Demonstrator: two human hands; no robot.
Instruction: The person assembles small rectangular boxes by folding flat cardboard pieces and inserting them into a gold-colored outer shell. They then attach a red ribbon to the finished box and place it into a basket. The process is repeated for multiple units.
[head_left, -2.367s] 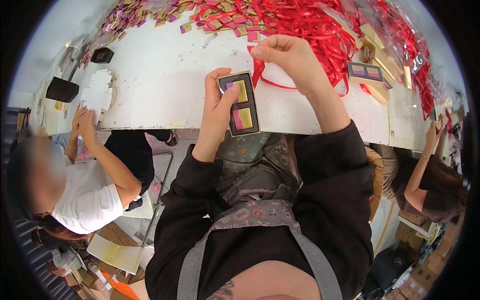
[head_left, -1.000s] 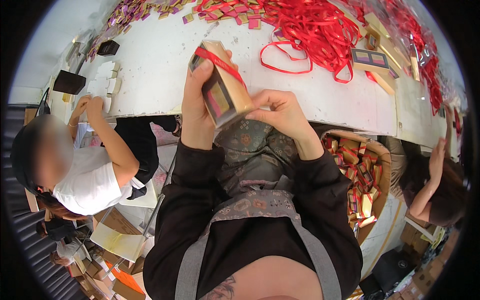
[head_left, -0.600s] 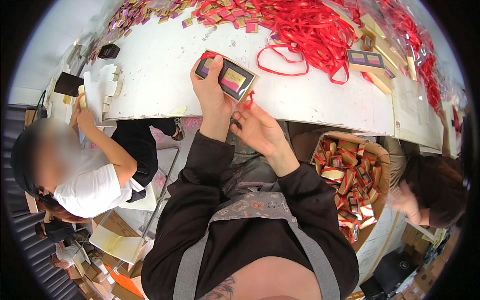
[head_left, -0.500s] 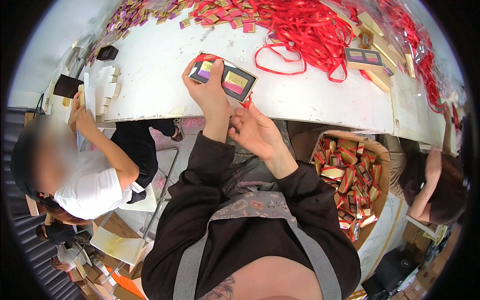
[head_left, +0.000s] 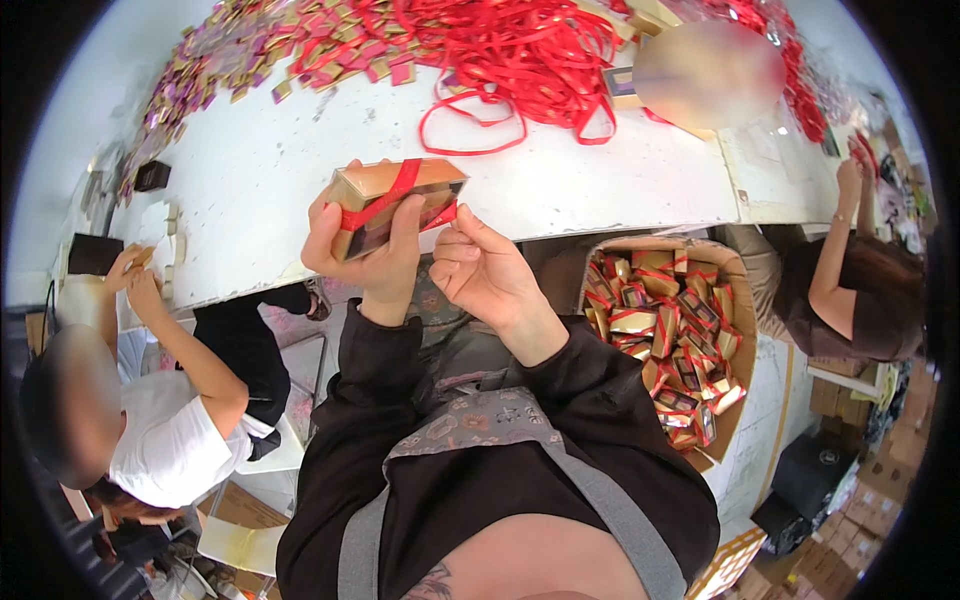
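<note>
My left hand is wrapped round a small gold gift box, tilted just above the table's near edge. A red ribbon crosses the box's gold face and also runs along its lower side, where dark window parts show. At the box's right end my right hand pinches the ribbon between thumb and forefinger, its other fingers curled in. What lies under my left palm is hidden.
A white table carries a heap of red ribbon loops and many small wrapped squares. Right of my lap stands a carton full of ribboned boxes. People work at left and right.
The box has turned from its windowed face to its gold face, and the ribbon now spans it. My right hand has closed on the ribbon. The view has shifted to the right.
</note>
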